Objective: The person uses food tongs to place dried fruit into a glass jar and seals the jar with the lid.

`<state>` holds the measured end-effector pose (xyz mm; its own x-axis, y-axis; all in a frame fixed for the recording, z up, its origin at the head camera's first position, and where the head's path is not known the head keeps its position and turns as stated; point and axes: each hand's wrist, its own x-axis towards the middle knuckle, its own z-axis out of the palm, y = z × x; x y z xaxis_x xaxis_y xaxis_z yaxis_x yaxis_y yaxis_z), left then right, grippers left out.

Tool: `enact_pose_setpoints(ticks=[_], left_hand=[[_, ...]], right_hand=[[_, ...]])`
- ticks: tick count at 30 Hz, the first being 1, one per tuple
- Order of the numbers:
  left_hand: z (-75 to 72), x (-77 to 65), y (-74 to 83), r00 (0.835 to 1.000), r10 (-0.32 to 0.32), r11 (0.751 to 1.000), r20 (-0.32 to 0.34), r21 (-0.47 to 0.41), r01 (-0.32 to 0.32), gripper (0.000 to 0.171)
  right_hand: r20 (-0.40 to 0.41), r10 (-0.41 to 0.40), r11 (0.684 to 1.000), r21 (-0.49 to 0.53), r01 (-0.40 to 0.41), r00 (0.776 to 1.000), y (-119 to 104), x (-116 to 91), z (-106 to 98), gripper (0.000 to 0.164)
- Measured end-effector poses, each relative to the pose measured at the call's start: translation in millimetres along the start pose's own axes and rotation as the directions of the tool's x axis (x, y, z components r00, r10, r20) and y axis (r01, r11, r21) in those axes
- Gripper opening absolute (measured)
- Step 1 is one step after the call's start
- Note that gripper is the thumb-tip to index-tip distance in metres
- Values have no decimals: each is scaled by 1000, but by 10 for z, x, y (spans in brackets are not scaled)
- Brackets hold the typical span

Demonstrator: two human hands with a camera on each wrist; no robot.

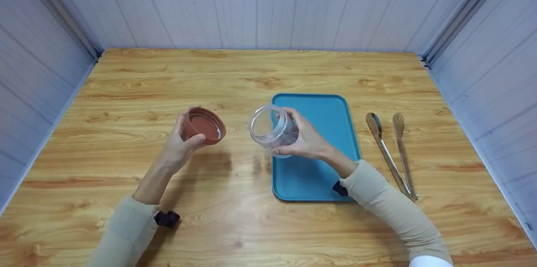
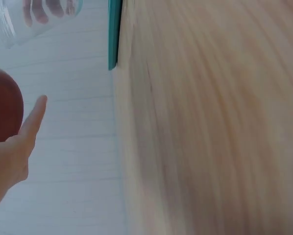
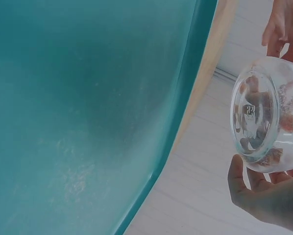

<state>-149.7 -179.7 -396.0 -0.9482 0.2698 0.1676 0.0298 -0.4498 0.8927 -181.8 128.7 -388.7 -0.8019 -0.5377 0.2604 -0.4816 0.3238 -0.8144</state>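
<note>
My left hand (image 1: 178, 149) grips a reddish-brown round lid (image 1: 203, 126), its hollow inner side tipped up and to the right. The lid also shows at the left edge of the left wrist view. My right hand (image 1: 304, 137) holds a clear jar (image 1: 289, 130) round its side, with the fingers behind and the thumb in front. The jar tilts, its uncovered mouth toward the lid, and a gap separates the two. Through the jar's base (image 3: 252, 115) in the right wrist view, reddish-brown patches show. The jar overlaps the left edge of a blue tray (image 1: 310, 181) in the head view.
Right of the tray lie metal tongs (image 1: 390, 158), one end spoon-shaped and the other slotted, arms spread. All this is on a wood-grain table (image 1: 235, 233). Pale panel walls (image 1: 268, 7) stand at the back and both sides.
</note>
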Motion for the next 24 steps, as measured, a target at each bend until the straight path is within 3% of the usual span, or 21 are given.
enact_pose_setpoints(ticks=[6,15,20,24], left_hand=[[88,18,-27,999,19,994,40,103,-23,70],[187,54,-83,995,56,959,86,272,-77,71],[245,58,-105,996,53,920,77,384,-79,72],[342,42,-65,995,53,869,84,487,-87,75]], right_hand=[[-10,-17,996,-90,16,1000,34,-39,-6,89],[5,-45,986,-163,45,999,31,-60,23,88],[-3,-60,973,-224,58,998,12,-60,54,88],[-7,-62,951,-305,57,998,1,-61,82,89]])
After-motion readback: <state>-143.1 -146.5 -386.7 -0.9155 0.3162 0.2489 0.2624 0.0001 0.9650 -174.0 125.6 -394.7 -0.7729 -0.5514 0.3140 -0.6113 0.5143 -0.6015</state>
